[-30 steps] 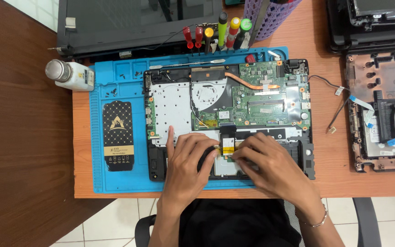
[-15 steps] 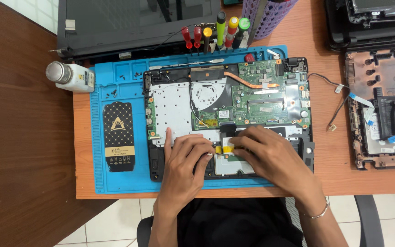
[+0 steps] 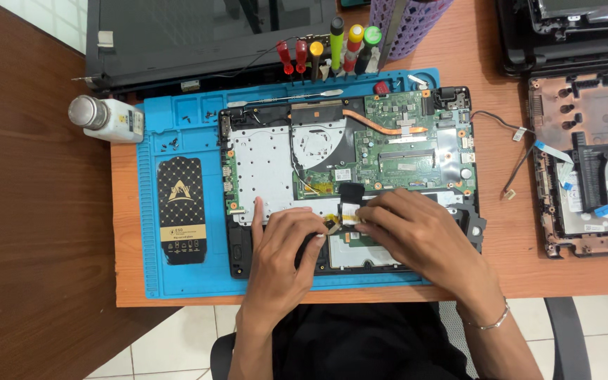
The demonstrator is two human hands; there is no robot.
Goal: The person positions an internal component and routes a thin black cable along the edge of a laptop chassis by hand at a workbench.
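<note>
Head view: opened laptop chassis with green circuit board (image 3: 395,151) lies on blue silicone mat (image 3: 149,211). Left hand (image 3: 283,246) and right hand (image 3: 416,232) both pinch yellow-tipped black ribbon cable (image 3: 350,200) at mid-chassis; step looks like working its connector, calling for fine, gentle fingertip control

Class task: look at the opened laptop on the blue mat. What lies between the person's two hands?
In the head view, a small yellow-taped ribbon cable lies between the left hand and right hand, over the opened laptop.
</note>
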